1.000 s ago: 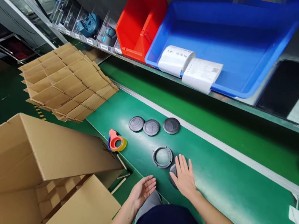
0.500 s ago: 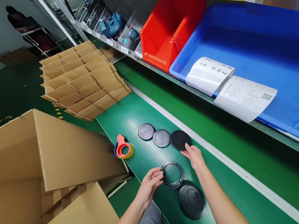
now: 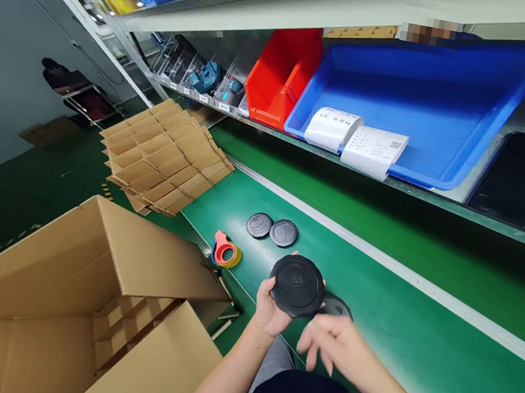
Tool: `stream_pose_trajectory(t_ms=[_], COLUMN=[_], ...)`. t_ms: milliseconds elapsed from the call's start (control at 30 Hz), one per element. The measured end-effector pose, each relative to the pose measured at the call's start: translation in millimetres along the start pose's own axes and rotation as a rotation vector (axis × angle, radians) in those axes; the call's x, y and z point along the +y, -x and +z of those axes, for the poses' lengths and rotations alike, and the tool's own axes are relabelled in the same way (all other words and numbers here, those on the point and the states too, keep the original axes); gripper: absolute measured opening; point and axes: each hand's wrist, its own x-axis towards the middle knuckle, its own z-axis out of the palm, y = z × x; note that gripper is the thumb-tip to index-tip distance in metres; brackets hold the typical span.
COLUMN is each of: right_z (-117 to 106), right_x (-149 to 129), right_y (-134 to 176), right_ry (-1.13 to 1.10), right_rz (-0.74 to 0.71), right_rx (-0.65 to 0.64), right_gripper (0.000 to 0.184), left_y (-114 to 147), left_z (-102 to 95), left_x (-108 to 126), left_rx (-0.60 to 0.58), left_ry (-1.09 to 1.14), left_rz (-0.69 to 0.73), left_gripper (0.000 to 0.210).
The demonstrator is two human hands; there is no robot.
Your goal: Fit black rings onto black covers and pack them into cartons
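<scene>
My left hand (image 3: 271,314) is closed around a black round cover (image 3: 296,286), thumb on its rim and fingertips showing at the far edge. The cover is held above the bench with its embossed face up. My right hand (image 3: 340,349) is just right of it, fingers apart and slightly blurred, with nothing visible in them. Behind that hand lies a dark round disc (image 3: 338,306), partly hidden. Farther back on the bench are two smaller grey round vents, a left one (image 3: 259,225) and a right one (image 3: 283,233). The black ring is not visible now.
An orange tape dispenser (image 3: 226,251) lies at the bench's left edge. An open cardboard box (image 3: 156,252) stands at the left, with cardboard dividers (image 3: 168,156) behind it. A red bin (image 3: 283,78), a blue tray (image 3: 412,94) and a dark phone-like slab (image 3: 524,178) are on the shelf.
The black cover has left the bench and is now in my left hand. My right hand has let go of it and come back nearer. The view has shifted.
</scene>
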Motion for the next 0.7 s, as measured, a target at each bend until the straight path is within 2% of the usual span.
stream_pose_trajectory(t_ms=[67,100,133,200,333,467,600,700], right_z=[-14.3,-20.7,-25.4,-28.5,-17.6,-8.8,-7.0,-7.0], right_x=[-9.5,-11.5,-11.7,-7.8,4.1,7.8,7.8,9.5], right_y=[3.0,2.6,1.5,-0.4,1.9,8.4,14.0,18.6], right_ry=[0.302,0.424,0.521,0.632,0.705,0.683,0.643,0.573], right_rz=[-0.287,-0.389,-0.453,-0.488,-0.475,-0.464,-0.471,-0.495], right_rx=[0.294,0.396,0.444,0.436,0.391,0.35,0.325,0.362], right_gripper=[0.044,0.039,0.036,0.034,0.037,0.043,0.046,0.046], left_y=[14.8,22.5,30.0,43.2,60.5,69.8,75.5,77.2], left_z=[5.4,7.8,10.1,14.5,22.4,26.1,24.3,21.8], left_x=[-1.5,-3.5,-6.2,-12.3,-22.3,-28.8,-33.6,-34.4], left_rx=[-0.014,-0.027,-0.042,-0.058,-0.016,0.006,-0.036,-0.072], left_ry=[-0.009,-0.011,-0.011,-0.009,-0.018,-0.033,-0.023,-0.004], left_rz=[-0.01,-0.024,-0.045,-0.076,-0.06,-0.054,-0.081,-0.086], left_gripper=[0.081,0.079,0.077,0.074,0.073,0.076,0.074,0.075])
